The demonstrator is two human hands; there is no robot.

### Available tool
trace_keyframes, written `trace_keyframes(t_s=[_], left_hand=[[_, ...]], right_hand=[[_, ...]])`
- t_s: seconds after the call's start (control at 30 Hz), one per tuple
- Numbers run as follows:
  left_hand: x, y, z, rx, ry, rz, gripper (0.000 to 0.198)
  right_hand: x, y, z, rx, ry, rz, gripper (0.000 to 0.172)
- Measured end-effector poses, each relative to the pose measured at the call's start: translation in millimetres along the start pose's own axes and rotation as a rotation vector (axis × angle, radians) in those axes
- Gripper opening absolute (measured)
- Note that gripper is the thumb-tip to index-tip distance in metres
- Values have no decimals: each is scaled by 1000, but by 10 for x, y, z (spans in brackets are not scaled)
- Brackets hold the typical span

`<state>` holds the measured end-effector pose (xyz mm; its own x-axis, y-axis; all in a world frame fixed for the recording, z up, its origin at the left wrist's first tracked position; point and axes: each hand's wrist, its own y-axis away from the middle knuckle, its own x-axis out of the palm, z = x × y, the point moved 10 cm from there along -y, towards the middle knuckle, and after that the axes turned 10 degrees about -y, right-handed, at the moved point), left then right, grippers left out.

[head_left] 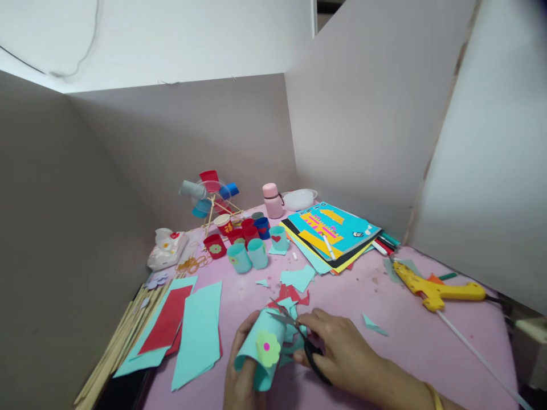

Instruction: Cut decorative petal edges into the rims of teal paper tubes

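My left hand [243, 364] is closed around a turquoise paper cylinder [250, 340], with some fingers inside its near opening. A light green paper flower [268, 348] with a pink centre is stuck on the cylinder's side. In my right hand [331, 341] is a pair of scissors [304, 337] with black handles. Their blades are apart at the cylinder's far rim; whether paper lies between them is hard to make out. Red paper scraps [287, 294] and turquoise scraps lie just behind and beneath the cylinder.
Turquoise strips [199, 330], a red strip [166, 319] and wooden sticks [109, 347] lie left. Small paper cups [239, 258] stand behind, near a stick-and-cup wheel [211, 193] and a pink flask [272, 202]. Right are a paper pad [333, 230] and a yellow glue gun [436, 289].
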<state>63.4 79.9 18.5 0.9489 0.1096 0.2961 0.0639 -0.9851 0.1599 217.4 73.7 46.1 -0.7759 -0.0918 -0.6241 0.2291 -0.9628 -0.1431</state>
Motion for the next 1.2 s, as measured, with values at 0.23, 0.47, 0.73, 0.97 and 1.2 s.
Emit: trace_keyframes(t_s=[0.23,0.47,0.73,0.97,1.2], left_hand=[[19,7,-7,28,-24,12,54],[22,-4,44,2,-7,16,55],[31,-7,7,41,-47,13,56],[-23,-25,21,21,-56,-11,55],[-19,11,-136,124,-226,-24,50]], right_hand=[[0,-1,-26,16,17,-10,28],[-33,2,-20,18,15,-13,24],[-34,1,2,6,9,-21,19],[-45,-29,-83,22,-96,-19,17],[-16,-22,-52,9,-7,8,36]])
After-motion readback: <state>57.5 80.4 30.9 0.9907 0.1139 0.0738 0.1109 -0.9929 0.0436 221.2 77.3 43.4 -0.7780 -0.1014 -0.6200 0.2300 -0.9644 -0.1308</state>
